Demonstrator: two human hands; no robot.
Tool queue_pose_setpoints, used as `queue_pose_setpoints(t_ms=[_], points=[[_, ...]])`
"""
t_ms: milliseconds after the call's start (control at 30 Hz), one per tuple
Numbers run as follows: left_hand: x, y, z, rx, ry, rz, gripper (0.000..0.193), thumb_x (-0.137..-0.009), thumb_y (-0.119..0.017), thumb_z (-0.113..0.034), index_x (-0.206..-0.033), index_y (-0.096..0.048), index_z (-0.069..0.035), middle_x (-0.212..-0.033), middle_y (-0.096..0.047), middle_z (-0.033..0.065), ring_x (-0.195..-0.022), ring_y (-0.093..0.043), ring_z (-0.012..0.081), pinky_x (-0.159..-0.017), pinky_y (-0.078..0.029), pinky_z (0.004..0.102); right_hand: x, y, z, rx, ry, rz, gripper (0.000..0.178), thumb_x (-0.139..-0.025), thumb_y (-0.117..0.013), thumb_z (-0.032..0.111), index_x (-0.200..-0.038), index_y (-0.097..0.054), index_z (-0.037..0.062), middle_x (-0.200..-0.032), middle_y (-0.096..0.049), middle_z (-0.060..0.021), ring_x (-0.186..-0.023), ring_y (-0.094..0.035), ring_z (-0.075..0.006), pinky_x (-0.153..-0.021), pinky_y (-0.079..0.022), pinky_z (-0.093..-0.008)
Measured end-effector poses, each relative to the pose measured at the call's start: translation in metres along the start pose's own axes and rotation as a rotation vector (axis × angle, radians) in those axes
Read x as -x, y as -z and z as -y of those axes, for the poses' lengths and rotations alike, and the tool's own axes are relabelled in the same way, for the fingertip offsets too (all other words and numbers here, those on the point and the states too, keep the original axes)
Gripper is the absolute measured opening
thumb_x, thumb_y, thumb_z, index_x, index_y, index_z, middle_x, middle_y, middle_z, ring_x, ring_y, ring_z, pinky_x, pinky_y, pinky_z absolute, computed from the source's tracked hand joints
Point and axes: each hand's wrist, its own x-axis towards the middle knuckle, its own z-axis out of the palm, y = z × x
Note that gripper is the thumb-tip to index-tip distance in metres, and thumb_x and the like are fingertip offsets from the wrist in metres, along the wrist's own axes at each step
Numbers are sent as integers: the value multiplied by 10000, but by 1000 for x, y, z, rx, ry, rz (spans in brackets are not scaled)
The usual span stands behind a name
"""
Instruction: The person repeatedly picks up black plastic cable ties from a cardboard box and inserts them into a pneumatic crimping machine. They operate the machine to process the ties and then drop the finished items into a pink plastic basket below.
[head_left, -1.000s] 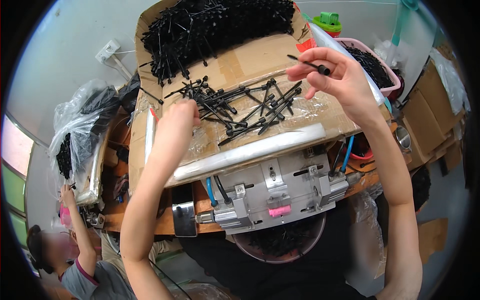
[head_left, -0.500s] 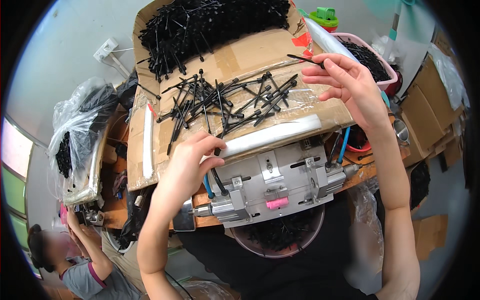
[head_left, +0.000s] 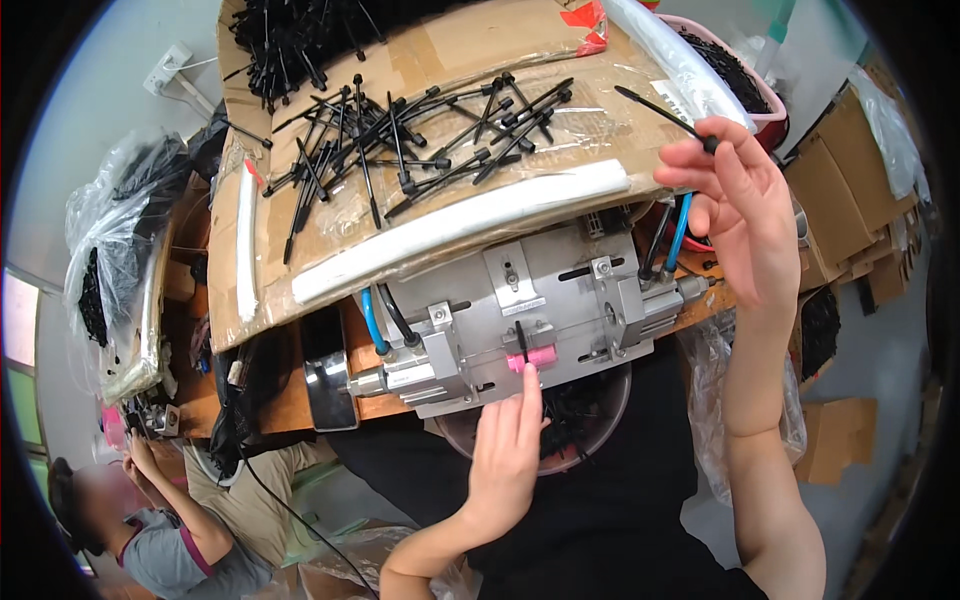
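Two-handed at a silver metal fixture, low in the middle of the frame, held a slim black rod at the upper right with the right hand, clamping its knobbed end in that grip, thin tip toward the upper left. With the left hand, at lower centre, touched an index fingertip to a pink block or to the lower end of a second black rod set across it; could not tell which. Could not tell the state of the left grip either, apart or together. Had loose rods crossing one another on brown cardboard at upper centre, and a denser black heap at the upper left. Had a white strip along the cardboard's near edge, just above the fixture. Saw a round bowl of black pieces beneath the fixture, a pink basin of more at the upper right, a dark slab by the wooden worktop left of the fixture, and a co-worker at the lower left.
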Motion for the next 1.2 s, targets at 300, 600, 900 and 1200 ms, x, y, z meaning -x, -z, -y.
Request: queue_pose_setpoints(t_ms=[300, 600, 900, 1200], points=[[-10, -19, -3, -110, 4, 21, 736, -729, -603, 66, -1424, -363, 115, -998, -526, 122, -893, -517, 255, -834, -462, 339, 30, -9, -10, 70, 49, -112, 231, -960, -595, 70, -1174, -559, -10, -1009, -693, -192, -880, -699, -230, -594, -555, -253], [-29, 28, 5, 130, 28, 20, 716, -775, -702, 45, -1434, -422, 16, -1024, -550, 148, -957, -525, 304, -858, -454, 395, 133, -50, -78, 896, 319, 240, 532, -728, -730, -81, -1236, -573, -53, -840, -649, -139, -689, -636, -262, -601, -521, -327], [-129, 80, 67, -5, 107, -356, 294, -917, -594, -37, -1210, -597, -15, -982, -562, 172, -944, -530, 330, -861, -430, 407, 146, -65, -110, 937, 176, 312, 659, -717, -767, -44, -1327, -521, -69, -694, -580, -101, -610, -592, -218, -557, -479, -334], [-189, 81, 114, -108, 86, -189, 168, -857, -646, -31, -1025, -648, -44, -813, -625, 124, -767, -599, 283, -726, -485, 371, 57, -55, -48, 1200, 439, 310, 421, -782, -722, 49, -1191, -633, 7, -836, -625, -77, -649, -638, -193, -517, -514, -301]])
